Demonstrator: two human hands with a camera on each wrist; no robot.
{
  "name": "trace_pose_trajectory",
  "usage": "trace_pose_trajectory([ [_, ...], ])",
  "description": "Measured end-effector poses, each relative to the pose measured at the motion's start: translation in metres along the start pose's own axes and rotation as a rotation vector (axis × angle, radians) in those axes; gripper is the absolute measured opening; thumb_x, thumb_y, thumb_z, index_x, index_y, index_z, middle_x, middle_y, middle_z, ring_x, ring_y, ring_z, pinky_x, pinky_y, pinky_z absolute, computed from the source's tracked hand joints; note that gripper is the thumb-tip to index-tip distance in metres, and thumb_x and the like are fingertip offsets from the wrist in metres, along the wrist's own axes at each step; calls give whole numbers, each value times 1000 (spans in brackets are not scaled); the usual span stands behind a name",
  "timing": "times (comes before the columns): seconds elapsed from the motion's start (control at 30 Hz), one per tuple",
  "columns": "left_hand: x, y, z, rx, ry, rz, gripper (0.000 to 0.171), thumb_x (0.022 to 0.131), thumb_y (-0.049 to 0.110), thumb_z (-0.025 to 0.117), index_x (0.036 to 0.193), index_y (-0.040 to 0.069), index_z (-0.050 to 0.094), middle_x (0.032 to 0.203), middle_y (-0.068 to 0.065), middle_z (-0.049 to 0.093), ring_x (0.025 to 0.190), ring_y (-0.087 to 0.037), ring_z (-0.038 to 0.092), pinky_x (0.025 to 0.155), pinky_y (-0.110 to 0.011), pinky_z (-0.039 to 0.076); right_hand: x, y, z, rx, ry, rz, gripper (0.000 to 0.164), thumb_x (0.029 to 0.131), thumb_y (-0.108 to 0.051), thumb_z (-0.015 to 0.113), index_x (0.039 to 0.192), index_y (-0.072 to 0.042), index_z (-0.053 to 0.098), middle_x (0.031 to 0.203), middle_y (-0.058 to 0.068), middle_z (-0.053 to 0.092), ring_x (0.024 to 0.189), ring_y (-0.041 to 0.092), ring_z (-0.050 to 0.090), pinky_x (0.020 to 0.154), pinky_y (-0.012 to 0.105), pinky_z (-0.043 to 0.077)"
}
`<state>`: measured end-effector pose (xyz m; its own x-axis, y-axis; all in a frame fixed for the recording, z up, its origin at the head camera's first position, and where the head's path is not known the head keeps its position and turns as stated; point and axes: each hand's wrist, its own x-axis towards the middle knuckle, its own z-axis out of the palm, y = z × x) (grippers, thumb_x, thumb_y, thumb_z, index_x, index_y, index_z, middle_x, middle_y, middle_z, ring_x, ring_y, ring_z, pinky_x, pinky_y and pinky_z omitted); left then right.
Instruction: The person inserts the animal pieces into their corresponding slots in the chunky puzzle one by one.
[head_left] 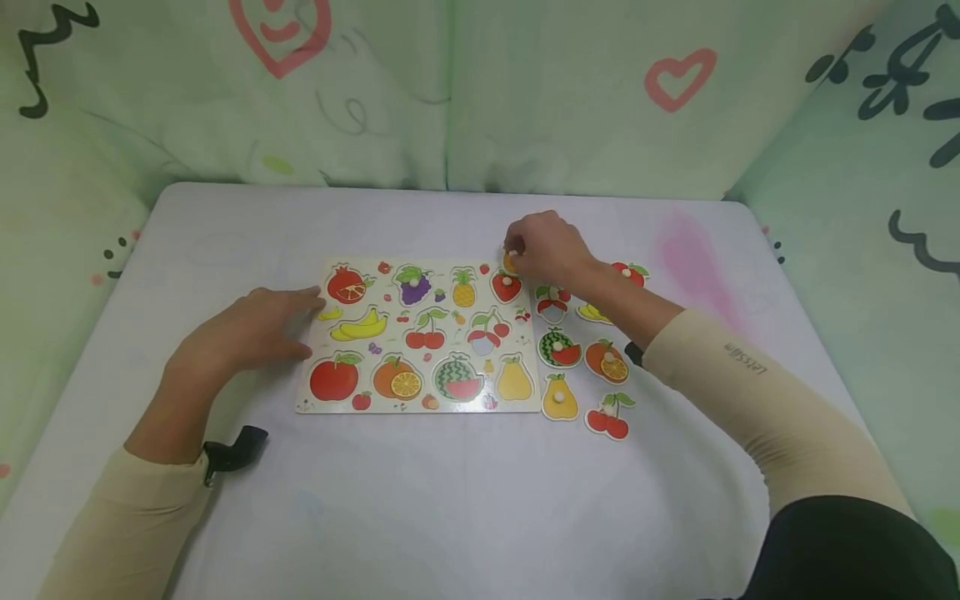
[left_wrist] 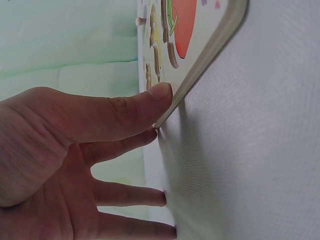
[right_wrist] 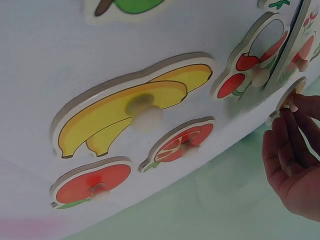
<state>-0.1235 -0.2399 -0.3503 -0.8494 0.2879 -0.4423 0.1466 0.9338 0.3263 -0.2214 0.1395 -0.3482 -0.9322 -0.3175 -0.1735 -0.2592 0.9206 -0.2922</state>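
A white fruit puzzle board (head_left: 390,346) lies flat on the table. My left hand (head_left: 243,329) rests at its left edge with the fingers spread and straight; the thumb (left_wrist: 125,107) touches the board's rim in the left wrist view. Beyond the board's far right corner, my right hand (head_left: 551,246) pinches the knob of a small yellow-brown puzzle piece (right_wrist: 291,102), whose picture is mostly hidden by the fingers. Knobs show on the grape piece (head_left: 414,287) and the strawberry piece (head_left: 506,287) in the board. The pineapple spot (head_left: 464,290) shows no knob.
Right of the board lie several loose knobbed pieces: watermelon (head_left: 559,347), orange (head_left: 607,362), pear (head_left: 560,398), cherries (head_left: 610,418) and bananas (right_wrist: 125,107). Two red fruit pieces lie near the table's far edge in the right wrist view. Pale green fabric surrounds the white table (head_left: 420,508).
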Motion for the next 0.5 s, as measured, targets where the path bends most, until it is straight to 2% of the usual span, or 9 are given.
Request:
trace_pose_trajectory([
  [0.3,-1,0,0,-4,1,-4,82,87,19,84,157,6,44,159,-27,43,143,-51,38,105,-65,50,-1,-21,3,28,-28,-41,25,96,-19,71,118,-8,76,113,8,74,99,25,62,87,38,58],
  [0.5,-1,1,-1,7,8,1,81,87,19,84,156,6,46,159,-26,44,142,-51,40,105,-64,50,-1,-29,7,17,-44,-67,25,96,-19,71,118,-8,76,114,8,73,100,25,61,90,39,58],
])
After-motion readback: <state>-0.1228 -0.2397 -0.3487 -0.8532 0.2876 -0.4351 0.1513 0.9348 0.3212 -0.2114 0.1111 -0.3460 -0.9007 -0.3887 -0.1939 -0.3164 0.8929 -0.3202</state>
